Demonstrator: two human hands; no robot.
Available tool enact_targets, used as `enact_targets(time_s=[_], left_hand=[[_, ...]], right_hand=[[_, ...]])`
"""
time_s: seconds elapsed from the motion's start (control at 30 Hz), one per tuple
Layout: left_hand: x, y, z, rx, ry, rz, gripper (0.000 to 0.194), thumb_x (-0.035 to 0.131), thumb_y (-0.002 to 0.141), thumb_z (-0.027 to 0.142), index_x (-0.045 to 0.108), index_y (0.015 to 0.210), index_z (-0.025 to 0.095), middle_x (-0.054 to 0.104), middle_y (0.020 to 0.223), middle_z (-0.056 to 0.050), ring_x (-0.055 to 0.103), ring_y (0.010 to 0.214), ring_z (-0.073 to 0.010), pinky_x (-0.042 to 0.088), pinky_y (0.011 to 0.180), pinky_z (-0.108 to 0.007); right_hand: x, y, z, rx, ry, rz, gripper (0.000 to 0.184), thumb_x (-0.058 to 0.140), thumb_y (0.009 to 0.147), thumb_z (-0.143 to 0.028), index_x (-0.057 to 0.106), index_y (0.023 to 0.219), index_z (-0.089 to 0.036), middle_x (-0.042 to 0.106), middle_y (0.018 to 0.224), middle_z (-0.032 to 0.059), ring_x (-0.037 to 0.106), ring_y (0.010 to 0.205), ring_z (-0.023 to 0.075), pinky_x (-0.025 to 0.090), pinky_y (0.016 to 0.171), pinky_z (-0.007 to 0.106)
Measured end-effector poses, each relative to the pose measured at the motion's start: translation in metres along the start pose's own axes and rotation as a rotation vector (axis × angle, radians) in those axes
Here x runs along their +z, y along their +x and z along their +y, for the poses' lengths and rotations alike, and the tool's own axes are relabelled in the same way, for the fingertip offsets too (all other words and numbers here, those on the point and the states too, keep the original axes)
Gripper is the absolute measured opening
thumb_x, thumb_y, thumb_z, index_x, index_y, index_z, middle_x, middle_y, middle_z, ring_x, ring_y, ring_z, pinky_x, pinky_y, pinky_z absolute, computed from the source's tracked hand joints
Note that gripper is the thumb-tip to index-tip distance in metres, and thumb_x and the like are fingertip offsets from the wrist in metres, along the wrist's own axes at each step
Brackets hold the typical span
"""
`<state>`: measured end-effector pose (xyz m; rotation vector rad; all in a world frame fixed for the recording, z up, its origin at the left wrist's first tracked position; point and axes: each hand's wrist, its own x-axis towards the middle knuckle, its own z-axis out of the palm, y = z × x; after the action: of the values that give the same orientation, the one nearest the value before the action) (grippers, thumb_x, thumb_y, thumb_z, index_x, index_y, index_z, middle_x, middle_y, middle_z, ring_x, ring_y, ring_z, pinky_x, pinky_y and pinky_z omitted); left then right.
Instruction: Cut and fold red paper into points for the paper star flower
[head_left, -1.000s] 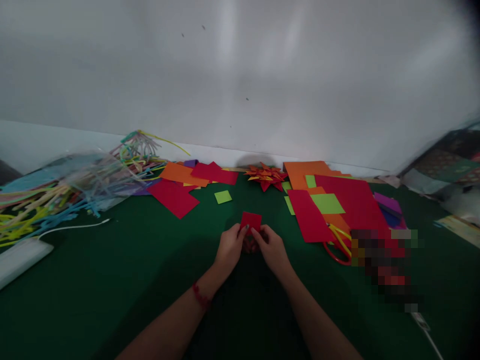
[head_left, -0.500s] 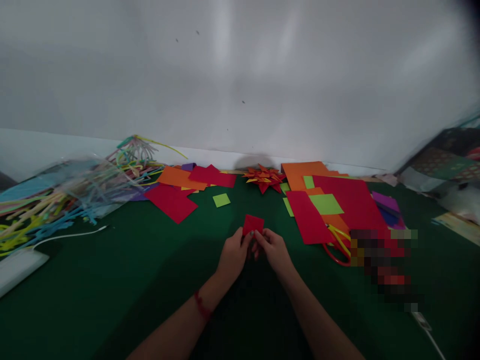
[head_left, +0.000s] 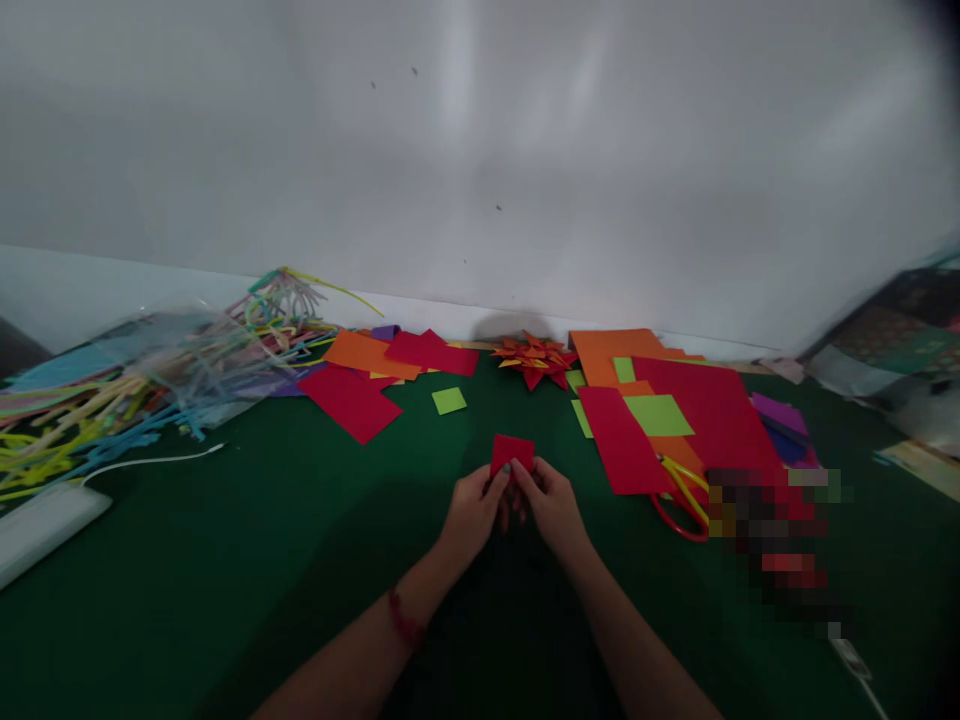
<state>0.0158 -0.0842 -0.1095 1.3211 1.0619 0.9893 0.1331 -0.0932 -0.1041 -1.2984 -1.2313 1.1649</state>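
Note:
Between my hands, just above the green tabletop, is a small red piece of paper (head_left: pixel 514 450). My left hand (head_left: pixel 476 505) pinches its lower left part, thumb on top. From the other side, my right hand (head_left: pixel 553 500) grips the lower right part, and the two thumbs nearly meet. The fingers under the paper are partly hidden. Beyond it, by the wall, lies a spiky red and orange paper flower (head_left: pixel 534 360). A small lime green paper square (head_left: pixel 449 401) rests a little to the left.
Red paper (head_left: pixel 351 402) and orange paper (head_left: pixel 364 352) lie back left, near a heap of pipe cleaners (head_left: pixel 172 380). At right are a red sheet (head_left: pixel 701 410), an orange sheet (head_left: pixel 611 350) and yellow-and-red handles (head_left: pixel 679 490). A white power strip (head_left: pixel 52 530) sits far left.
The whole scene has shifted slightly to the right as the view turned a little. Both hands keep their pinch on the red paper, with the thumbs still close together.

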Motion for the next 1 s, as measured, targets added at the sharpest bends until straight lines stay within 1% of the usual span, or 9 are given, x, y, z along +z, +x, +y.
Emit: enact_targets(time_s=[0.1, 0.17, 0.3, 0.4, 0.47, 0.57, 0.67, 0.8, 1.0], left_hand=[[0.0, 0.0, -0.001, -0.016, -0.015, 0.028, 0.038, 0.041, 0.083, 0.045, 0.05, 0.062, 0.015, 0.051, 0.047, 0.004, 0.045, 0.036, -0.0072, 0.034, 0.037, -0.018], [0.0, 0.0, -0.001, -0.038, -0.044, 0.03, 0.039, 0.04, 0.083, 0.047, 0.05, 0.062, 0.015, 0.052, 0.046, 0.003, 0.045, 0.035, -0.0075, 0.034, 0.036, -0.018], [0.0, 0.003, -0.003, -0.068, -0.132, -0.009, 0.041, 0.039, 0.083, 0.047, 0.049, 0.06, 0.015, 0.054, 0.046, 0.002, 0.044, 0.032, -0.0072, 0.033, 0.034, -0.018], [-0.002, 0.007, -0.006, -0.08, -0.196, -0.069, 0.038, 0.042, 0.082, 0.047, 0.05, 0.063, 0.014, 0.055, 0.049, 0.001, 0.045, 0.033, -0.0073, 0.034, 0.034, -0.018], [-0.004, 0.009, -0.008, -0.08, -0.222, -0.089, 0.035, 0.045, 0.081, 0.046, 0.051, 0.067, 0.014, 0.055, 0.052, 0.002, 0.047, 0.036, -0.0077, 0.037, 0.037, -0.019], [-0.006, 0.01, -0.01, -0.082, -0.243, -0.046, 0.028, 0.052, 0.077, 0.042, 0.051, 0.071, 0.015, 0.056, 0.055, 0.002, 0.052, 0.043, -0.0095, 0.041, 0.043, -0.021], [-0.007, 0.01, -0.011, -0.073, -0.268, -0.026, 0.024, 0.054, 0.076, 0.039, 0.05, 0.071, 0.016, 0.057, 0.057, 0.002, 0.055, 0.048, -0.0112, 0.044, 0.049, -0.023], [-0.007, 0.012, -0.011, -0.05, -0.33, -0.079, 0.024, 0.053, 0.077, 0.039, 0.049, 0.071, 0.016, 0.056, 0.055, 0.003, 0.053, 0.044, -0.0111, 0.044, 0.048, -0.024], [-0.011, 0.012, -0.008, -0.009, -0.337, -0.102, 0.022, 0.055, 0.076, 0.036, 0.05, 0.071, 0.015, 0.054, 0.056, 0.002, 0.052, 0.045, -0.0095, 0.043, 0.046, -0.022]], right_hand=[[0.001, 0.0, 0.001, -0.008, -0.036, 0.015, 0.031, 0.049, 0.079, -0.046, 0.045, 0.065, -0.019, 0.046, 0.047, -0.0063, 0.042, 0.037, 0.0074, 0.031, 0.037, 0.019], [0.001, 0.0, 0.002, -0.015, -0.037, 0.018, 0.03, 0.049, 0.079, -0.045, 0.045, 0.065, -0.019, 0.047, 0.049, -0.0061, 0.042, 0.038, 0.0074, 0.031, 0.038, 0.02], [0.003, -0.001, 0.002, -0.047, -0.038, 0.056, 0.029, 0.049, 0.079, -0.045, 0.047, 0.065, -0.019, 0.047, 0.053, -0.0052, 0.044, 0.044, 0.0088, 0.034, 0.042, 0.02], [0.004, -0.001, 0.003, -0.055, -0.041, 0.074, 0.028, 0.05, 0.079, -0.044, 0.048, 0.068, -0.019, 0.046, 0.054, -0.005, 0.044, 0.046, 0.0093, 0.034, 0.043, 0.021], [0.003, 0.0, 0.004, -0.048, -0.049, 0.059, 0.026, 0.05, 0.079, -0.044, 0.049, 0.071, -0.019, 0.047, 0.054, -0.0049, 0.043, 0.044, 0.0091, 0.034, 0.042, 0.021], [0.0, 0.001, 0.006, -0.046, -0.091, 0.032, 0.026, 0.049, 0.08, -0.044, 0.049, 0.071, -0.019, 0.048, 0.052, -0.0047, 0.042, 0.041, 0.0089, 0.032, 0.04, 0.021], [-0.003, 0.0, 0.004, -0.06, -0.131, 0.027, 0.027, 0.049, 0.08, -0.043, 0.048, 0.069, -0.019, 0.048, 0.052, -0.0045, 0.042, 0.042, 0.009, 0.032, 0.04, 0.021], [-0.003, -0.002, 0.001, -0.102, -0.173, 0.053, 0.026, 0.05, 0.08, -0.042, 0.048, 0.067, -0.019, 0.047, 0.053, -0.0046, 0.044, 0.046, 0.0093, 0.033, 0.043, 0.021], [-0.002, -0.003, 0.002, -0.069, -0.136, 0.019, 0.025, 0.049, 0.08, -0.044, 0.053, 0.078, -0.019, 0.052, 0.058, -0.0031, 0.047, 0.048, 0.0107, 0.035, 0.043, 0.022]])
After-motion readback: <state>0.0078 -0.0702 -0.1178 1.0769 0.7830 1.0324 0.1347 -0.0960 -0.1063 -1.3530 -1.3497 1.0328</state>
